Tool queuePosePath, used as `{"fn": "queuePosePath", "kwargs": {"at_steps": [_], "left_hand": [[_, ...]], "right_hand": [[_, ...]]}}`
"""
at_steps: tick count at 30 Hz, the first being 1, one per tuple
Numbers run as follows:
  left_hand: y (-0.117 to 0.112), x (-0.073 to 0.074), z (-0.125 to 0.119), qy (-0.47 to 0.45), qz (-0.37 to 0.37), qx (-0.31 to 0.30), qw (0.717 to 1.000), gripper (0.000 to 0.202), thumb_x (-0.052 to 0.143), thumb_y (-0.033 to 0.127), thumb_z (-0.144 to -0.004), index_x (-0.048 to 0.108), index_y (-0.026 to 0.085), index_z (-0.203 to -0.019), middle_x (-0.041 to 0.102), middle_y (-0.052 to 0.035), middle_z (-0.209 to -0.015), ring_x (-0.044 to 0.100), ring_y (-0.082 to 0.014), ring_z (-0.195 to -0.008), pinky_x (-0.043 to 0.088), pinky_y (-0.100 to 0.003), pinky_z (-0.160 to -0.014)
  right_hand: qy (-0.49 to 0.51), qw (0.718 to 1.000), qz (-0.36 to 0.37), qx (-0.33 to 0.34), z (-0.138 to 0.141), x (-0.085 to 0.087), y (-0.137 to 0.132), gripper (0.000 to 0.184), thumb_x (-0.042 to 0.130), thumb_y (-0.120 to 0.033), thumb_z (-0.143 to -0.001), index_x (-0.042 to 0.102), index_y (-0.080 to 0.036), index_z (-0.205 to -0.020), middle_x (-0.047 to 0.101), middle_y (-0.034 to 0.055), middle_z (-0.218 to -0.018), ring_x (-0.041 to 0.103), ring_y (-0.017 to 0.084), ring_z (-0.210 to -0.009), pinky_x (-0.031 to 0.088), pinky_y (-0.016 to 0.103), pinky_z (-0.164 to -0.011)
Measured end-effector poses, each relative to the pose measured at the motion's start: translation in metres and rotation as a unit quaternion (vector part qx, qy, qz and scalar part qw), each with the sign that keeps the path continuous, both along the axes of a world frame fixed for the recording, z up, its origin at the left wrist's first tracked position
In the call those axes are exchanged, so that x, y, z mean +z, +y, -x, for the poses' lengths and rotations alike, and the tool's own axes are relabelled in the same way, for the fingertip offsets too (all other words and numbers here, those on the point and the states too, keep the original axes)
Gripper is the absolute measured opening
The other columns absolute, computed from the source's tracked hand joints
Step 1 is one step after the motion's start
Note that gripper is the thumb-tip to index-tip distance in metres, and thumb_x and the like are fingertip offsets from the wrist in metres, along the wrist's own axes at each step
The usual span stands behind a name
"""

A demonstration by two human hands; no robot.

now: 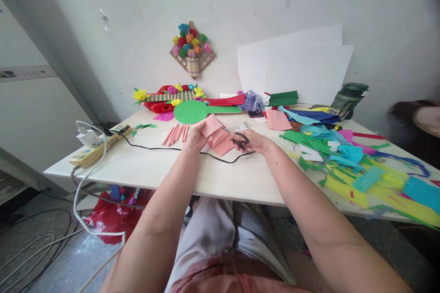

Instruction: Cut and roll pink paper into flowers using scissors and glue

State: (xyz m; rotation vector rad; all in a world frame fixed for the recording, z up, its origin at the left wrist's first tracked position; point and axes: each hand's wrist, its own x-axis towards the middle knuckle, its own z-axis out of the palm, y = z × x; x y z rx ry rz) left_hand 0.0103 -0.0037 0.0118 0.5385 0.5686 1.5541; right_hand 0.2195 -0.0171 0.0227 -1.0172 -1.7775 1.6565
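My left hand [195, 138] is closed on a folded sheet of pink paper [217, 133], holding it over the white table [165, 169]. My right hand [253, 141] grips black-handled scissors [240, 140], whose blades meet the right edge of the pink paper. Several pink paper rolls [176, 133] lie just left of my left hand. A black cable [192, 151] runs across the table under both hands.
A yellow power strip [99, 144] with a white charger lies at the table's left edge. A green paper disc [190, 111], flower crafts [168, 96] and a green can [349, 99] stand at the back. Coloured paper scraps [360, 165] cover the right side. White sheets [295, 68] lean on the wall.
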Motion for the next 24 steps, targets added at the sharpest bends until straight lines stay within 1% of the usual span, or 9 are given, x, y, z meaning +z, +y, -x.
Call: {"fn": "queuePosePath", "kwargs": {"at_steps": [5,9,13,20,24], "left_hand": [[-0.0023,0.0020,-0.0001,-0.013,0.000,0.000,1.000,0.021,0.049,0.005,-0.078,0.063,0.008,-0.092,0.070,-0.0082,-0.079,0.067,-0.0173,-0.078,0.050,-0.032,-0.087],[-0.0056,0.0051,-0.0007,-0.014,0.012,0.000,1.000,0.022,0.047,0.006,-0.080,0.063,0.009,-0.093,0.069,-0.0075,-0.077,0.066,-0.0172,-0.075,0.052,-0.034,-0.084],[-0.0067,0.0064,-0.0008,-0.011,0.023,0.006,1.000,0.022,0.045,0.006,-0.082,0.063,0.009,-0.095,0.068,-0.0069,-0.075,0.066,-0.0169,-0.072,0.054,-0.035,-0.081],[-0.0086,0.0081,-0.0007,-0.008,0.037,0.011,0.999,0.026,0.045,0.007,-0.083,0.060,0.009,-0.104,0.069,-0.0083,-0.080,0.067,-0.0190,-0.081,0.053,-0.036,-0.084],[-0.0083,0.0085,-0.0012,-0.012,0.036,0.009,0.999,0.028,0.043,0.006,-0.084,0.059,0.009,-0.107,0.070,-0.0083,-0.080,0.067,-0.0192,-0.082,0.053,-0.036,-0.086]], "right_hand": [[0.009,1.000,0.017,-0.014,0.0011,0.0006,-0.0018,0.030,0.055,-0.042,-0.084,0.058,-0.012,-0.087,0.058,0.0002,-0.053,0.049,0.007,-0.036,0.023,0.014,-0.027],[0.013,1.000,0.016,-0.019,0.0027,0.0013,-0.0037,0.030,0.052,-0.040,-0.086,0.059,-0.011,-0.091,0.056,-0.0010,-0.051,0.047,0.006,-0.035,0.021,0.014,-0.026],[0.007,1.000,0.016,-0.025,0.0037,0.0019,-0.0048,0.028,0.054,-0.038,-0.084,0.059,-0.011,-0.091,0.055,-0.0020,-0.050,0.045,0.006,-0.034,0.022,0.014,-0.026],[0.014,0.999,0.021,-0.028,0.0038,0.0010,-0.0046,0.027,0.056,-0.038,-0.083,0.059,-0.012,-0.090,0.055,-0.0024,-0.051,0.045,0.006,-0.035,0.021,0.014,-0.026],[0.014,1.000,0.011,-0.024,0.0047,0.0003,-0.0040,0.028,0.055,-0.039,-0.083,0.059,-0.012,-0.092,0.055,-0.0024,-0.051,0.046,0.006,-0.035,0.023,0.014,-0.027]]}}
